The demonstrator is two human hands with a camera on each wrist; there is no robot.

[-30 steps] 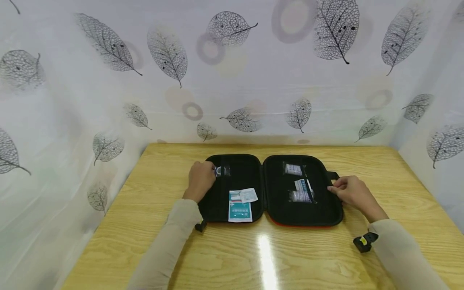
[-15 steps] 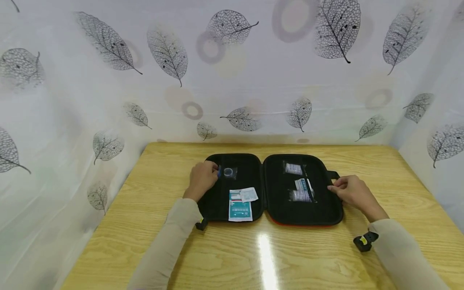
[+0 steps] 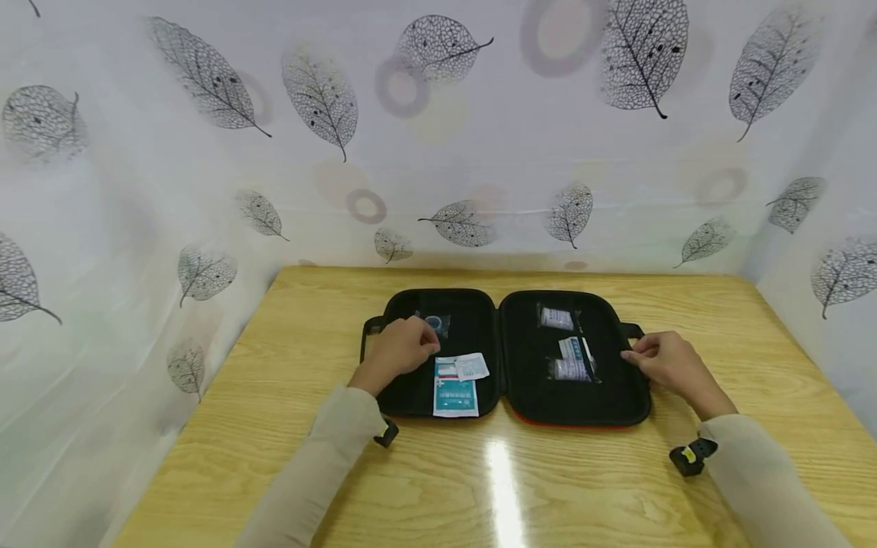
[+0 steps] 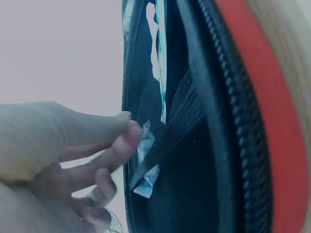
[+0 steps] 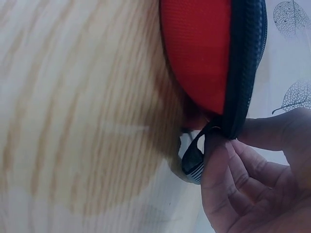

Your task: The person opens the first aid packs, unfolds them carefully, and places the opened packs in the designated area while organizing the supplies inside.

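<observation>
A first-aid case, black inside and red outside, lies unzipped and spread flat on the table. My left hand hovers over its left half with nothing seen in its fingers. In the left wrist view, the thumb and index fingertips come close together beside a clear packet tucked behind a mesh band. A teal dressing packet and a small white packet lie to the right of that hand. My right hand pinches the rim of the right half, next to the strap handle.
In the right half, two wrapped bandage rolls and a small blue-and-white packet sit under a dark band. Another strap handle sticks out on the left. A leaf-print curtain hangs behind the wooden table.
My left hand has left the case's left edge, where it was at the clear packet, and moved right and toward me, uncovering the left handle. My right hand stays on the rim.
</observation>
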